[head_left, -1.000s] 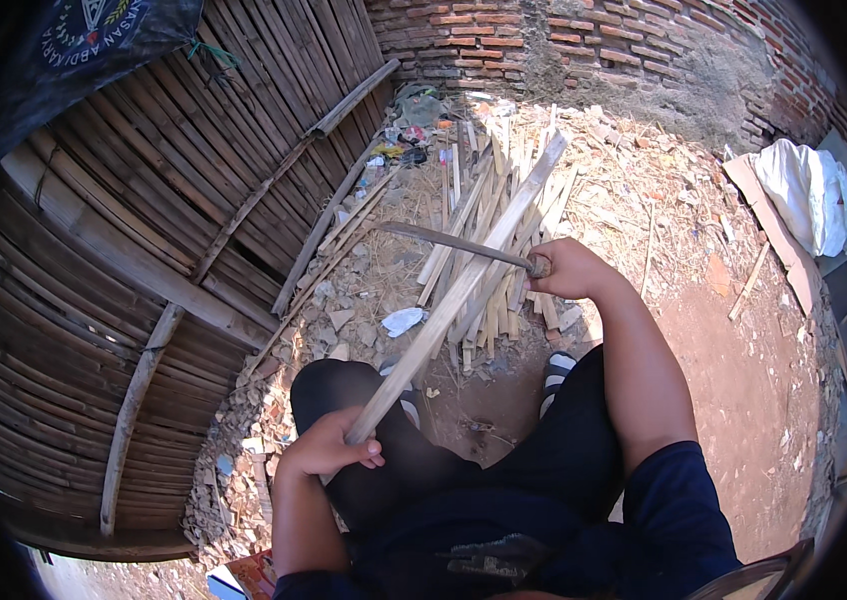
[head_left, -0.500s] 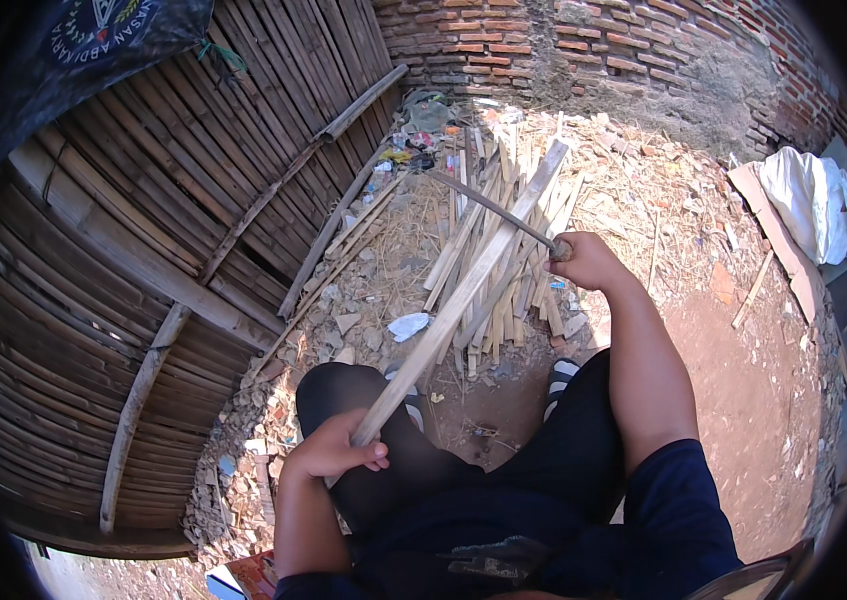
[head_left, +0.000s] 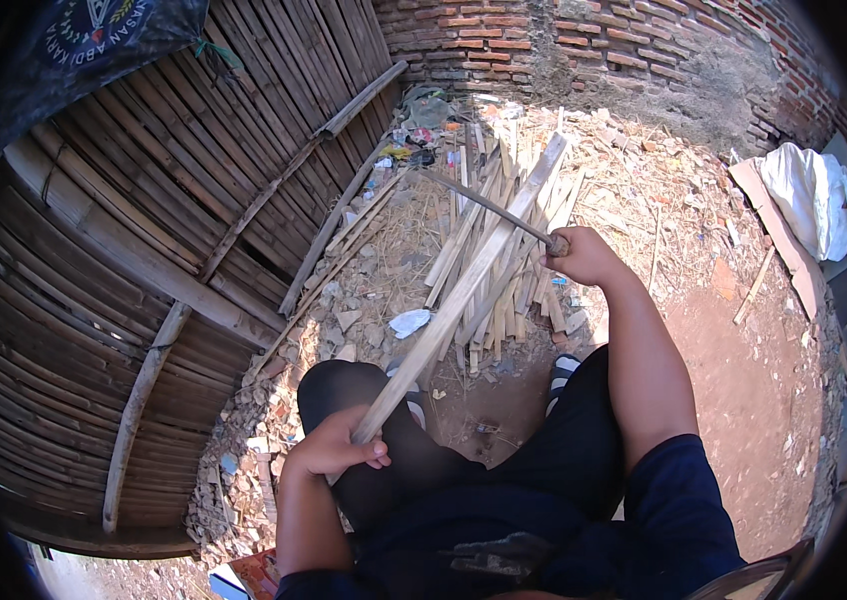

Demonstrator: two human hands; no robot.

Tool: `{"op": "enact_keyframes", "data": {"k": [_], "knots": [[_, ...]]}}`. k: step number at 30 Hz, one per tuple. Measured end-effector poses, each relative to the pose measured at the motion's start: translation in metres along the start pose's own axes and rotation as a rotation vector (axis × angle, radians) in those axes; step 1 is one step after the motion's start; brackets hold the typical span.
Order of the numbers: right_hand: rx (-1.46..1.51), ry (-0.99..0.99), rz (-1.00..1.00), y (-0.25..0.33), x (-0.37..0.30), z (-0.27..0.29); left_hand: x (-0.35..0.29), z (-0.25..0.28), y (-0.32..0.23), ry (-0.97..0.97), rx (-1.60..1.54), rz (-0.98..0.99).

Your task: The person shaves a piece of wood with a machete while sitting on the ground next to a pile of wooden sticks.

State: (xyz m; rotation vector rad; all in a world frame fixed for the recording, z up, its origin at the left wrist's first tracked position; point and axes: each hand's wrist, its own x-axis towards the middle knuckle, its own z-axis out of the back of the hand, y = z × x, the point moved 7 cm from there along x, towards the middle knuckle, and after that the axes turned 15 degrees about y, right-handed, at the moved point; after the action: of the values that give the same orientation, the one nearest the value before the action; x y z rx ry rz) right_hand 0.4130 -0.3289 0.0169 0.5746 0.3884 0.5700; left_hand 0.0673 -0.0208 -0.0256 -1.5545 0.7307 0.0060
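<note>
My left hand (head_left: 339,445) is closed round the near end of a long pale wooden strip (head_left: 464,300), beside my left knee. The strip slants away to the upper right, its far part over a heap of similar strips. My right hand (head_left: 582,256) grips the handle of a machete (head_left: 494,208), whose long dark blade points to the upper left. The blade crosses the strip towards its far end; whether it touches the wood I cannot tell. Both hands have their fingers wrapped round what they hold.
A heap of cut wooden strips (head_left: 504,325) lies on rubble and straw beyond my feet. A bamboo wall (head_left: 144,250) stands on the left, a brick wall (head_left: 624,50) behind. A white sack (head_left: 812,200) rests at the far right. A white scrap (head_left: 410,323) lies near my left foot.
The right hand and machete have shifted very slightly up and to the left. My left hand and the strip stay almost in place.
</note>
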Motion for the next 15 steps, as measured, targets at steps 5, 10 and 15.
{"op": "enact_keyframes", "data": {"k": [5, 10, 15], "knots": [[-0.004, -0.039, 0.081, 0.000, -0.005, 0.000, 0.000, -0.002, -0.001, 0.024, -0.023, -0.025], [-0.294, 0.240, 0.290, 0.069, -0.025, -0.044, 0.000, -0.001, 0.002, 0.046, -0.050, -0.025], [-0.243, 0.243, 0.291, 0.064, -0.017, -0.043, -0.002, 0.001, 0.004, 0.017, -0.036, -0.014]]}}
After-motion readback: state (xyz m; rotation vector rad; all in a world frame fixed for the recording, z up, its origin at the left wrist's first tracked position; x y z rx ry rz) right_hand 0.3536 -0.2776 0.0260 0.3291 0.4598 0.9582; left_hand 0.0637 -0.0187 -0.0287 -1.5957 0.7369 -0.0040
